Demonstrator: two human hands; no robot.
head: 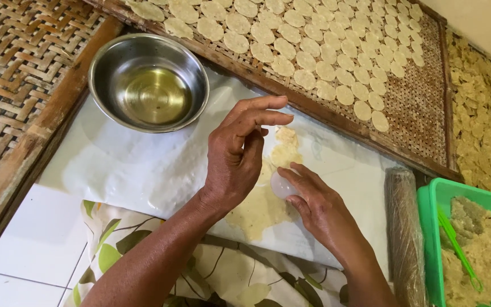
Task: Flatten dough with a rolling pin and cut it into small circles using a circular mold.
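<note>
On white plastic sheet (143, 170) lies thin, ragged yellowish dough (257, 207). Her right hand (313, 204) presses a small round translucent cutter (283, 185) into it, fingers closed on it; the left hand (237, 150) hovers above, fingers loosely spread, empty.

Steel bowl (149, 82): round, shiny, holding a shallow pool of clear yellowish liquid; stands at the upper left of the plastic sheet (120, 165).
Woven bamboo tray (416, 108): wood-framed, laid with rows of pale round discs (313, 48) (its right end bare).
Second tray (484, 113): far right, heaped with irregular yellowish chips.
Rolling pin (406, 233): wrapped in plastic film, lying just beside a green tub.
Green tub (430, 227): holds crumbly dough and a green utensil (456, 244).
</note>
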